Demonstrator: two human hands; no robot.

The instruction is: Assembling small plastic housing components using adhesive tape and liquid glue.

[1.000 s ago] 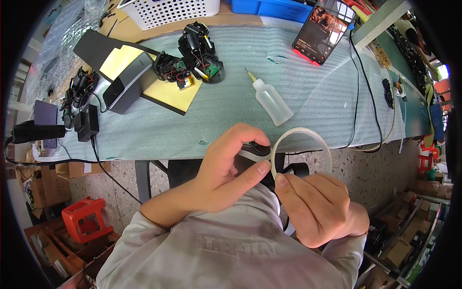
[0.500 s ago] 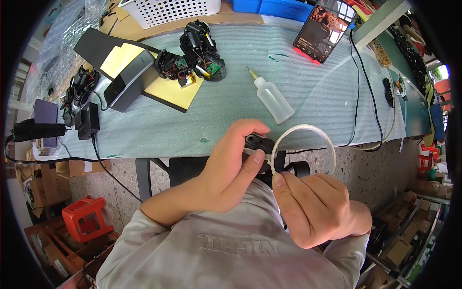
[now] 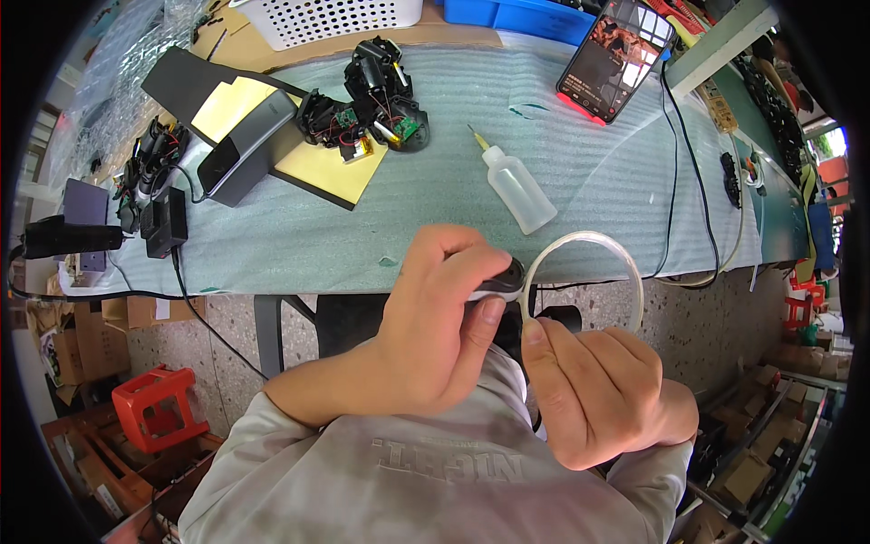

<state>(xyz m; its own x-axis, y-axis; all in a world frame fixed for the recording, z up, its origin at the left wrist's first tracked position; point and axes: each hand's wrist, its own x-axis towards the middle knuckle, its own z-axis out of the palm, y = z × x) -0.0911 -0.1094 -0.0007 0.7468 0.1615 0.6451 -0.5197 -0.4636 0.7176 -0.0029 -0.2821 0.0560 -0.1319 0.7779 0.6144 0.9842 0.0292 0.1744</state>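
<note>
My left hand is closed around a small dark device with a pale lower edge, just off the table's near edge. The fingers cover most of it, so its kind does not show. A looped length of clear flexible tubing is pinched between the thumb and fingers of my right hand. The left side of the loop stands against or very near the device; whether they touch I cannot tell. On the table beyond lies a clear squeeze bottle with a thin needle tip.
Opened black devices with wires and green boards lie on yellow-and-black sheets. A grey box-shaped device stands left of them. A phone leans at the back right. Black cables cross the right side; a white basket sits behind.
The fingers of my left hand have curled further over the device, which has turned and now shows less. My right hand and the tubing have shifted slightly right.
</note>
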